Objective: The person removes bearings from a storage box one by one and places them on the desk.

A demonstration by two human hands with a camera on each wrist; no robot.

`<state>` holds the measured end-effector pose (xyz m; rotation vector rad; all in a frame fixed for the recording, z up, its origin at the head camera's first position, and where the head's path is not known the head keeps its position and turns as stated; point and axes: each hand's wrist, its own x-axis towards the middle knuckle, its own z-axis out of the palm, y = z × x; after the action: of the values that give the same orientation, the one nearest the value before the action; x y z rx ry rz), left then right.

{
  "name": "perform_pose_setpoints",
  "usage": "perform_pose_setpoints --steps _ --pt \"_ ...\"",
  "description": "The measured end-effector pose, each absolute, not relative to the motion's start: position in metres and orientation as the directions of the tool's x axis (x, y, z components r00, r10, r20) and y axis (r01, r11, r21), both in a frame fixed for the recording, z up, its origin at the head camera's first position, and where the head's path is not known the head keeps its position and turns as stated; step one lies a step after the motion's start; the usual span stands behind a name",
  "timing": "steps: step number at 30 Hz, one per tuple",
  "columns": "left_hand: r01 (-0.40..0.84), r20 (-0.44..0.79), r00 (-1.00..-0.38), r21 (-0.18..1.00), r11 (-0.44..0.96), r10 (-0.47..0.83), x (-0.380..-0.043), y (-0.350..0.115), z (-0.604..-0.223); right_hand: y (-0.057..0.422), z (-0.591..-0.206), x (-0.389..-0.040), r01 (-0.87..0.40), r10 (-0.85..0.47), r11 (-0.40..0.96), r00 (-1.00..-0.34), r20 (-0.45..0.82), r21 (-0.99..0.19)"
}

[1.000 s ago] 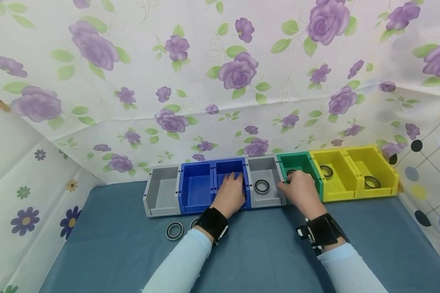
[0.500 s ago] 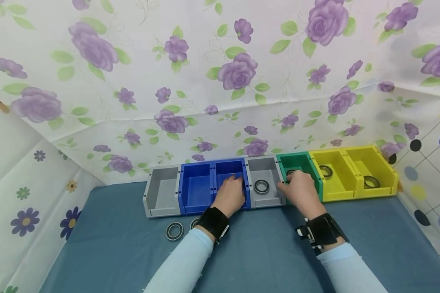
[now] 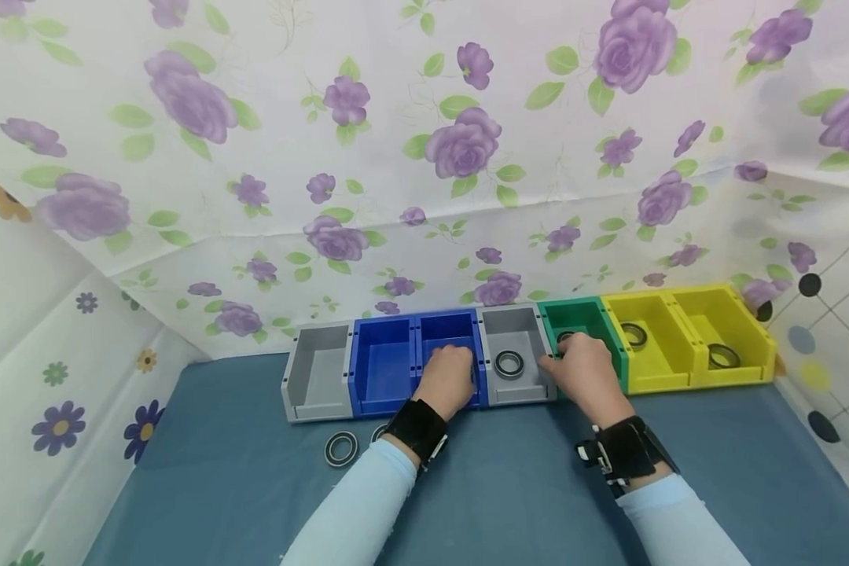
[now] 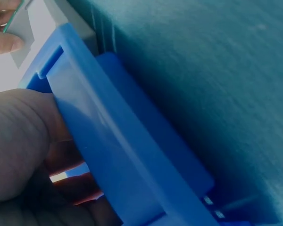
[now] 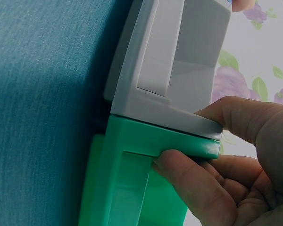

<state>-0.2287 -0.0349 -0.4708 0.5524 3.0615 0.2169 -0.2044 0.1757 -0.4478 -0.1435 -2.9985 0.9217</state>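
In the head view my left hand [image 3: 448,379] reaches into the right-hand blue bin [image 3: 428,325], its fingers bent down. The left wrist view has the thumb and curled fingers behind the bin's front lip [image 4: 127,146]; whether they hold anything is hidden. My right hand [image 3: 586,365] is at the seam between a grey bin [image 3: 515,318] and the green bin [image 3: 594,321]. Close up, its thumb is on the grey side and a finger on the green side, pinching the adjoining walls [image 5: 179,134]. Ball bearings lie in the grey bin [image 3: 509,364] and, partly covered, in the green one [image 3: 564,336].
Left of my left hand stand another blue bin [image 3: 385,365] and a grey bin [image 3: 318,369]. Two yellow bins [image 3: 700,373] at the right each hold a bearing [image 3: 724,356]. One bearing [image 3: 341,449] lies on the blue cloth, another [image 3: 378,432] half behind my left wrist.
My left hand's fingers, stretched into the blue bin a second ago, have curled down and the hand has drawn slightly back. My right hand keeps its place. The head view has shifted slightly.
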Motion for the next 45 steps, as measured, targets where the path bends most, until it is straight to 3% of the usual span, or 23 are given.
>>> perform_pose_setpoints --steps 6,15,45 --pt "0.367 0.009 -0.930 0.120 0.922 0.369 -0.229 -0.038 -0.472 0.175 -0.449 -0.206 0.078 0.083 0.821 -0.996 -0.017 -0.565" --pt "0.426 0.165 -0.896 0.055 0.903 0.412 -0.221 -0.044 -0.470 0.177 -0.449 -0.207 0.075 0.083 0.822 -0.996 -0.011 -0.565" --pt "0.525 0.497 -0.808 0.362 0.771 0.317 -0.174 -0.090 -0.419 0.178 -0.450 -0.204 0.051 0.063 0.823 -0.998 0.001 -0.566"
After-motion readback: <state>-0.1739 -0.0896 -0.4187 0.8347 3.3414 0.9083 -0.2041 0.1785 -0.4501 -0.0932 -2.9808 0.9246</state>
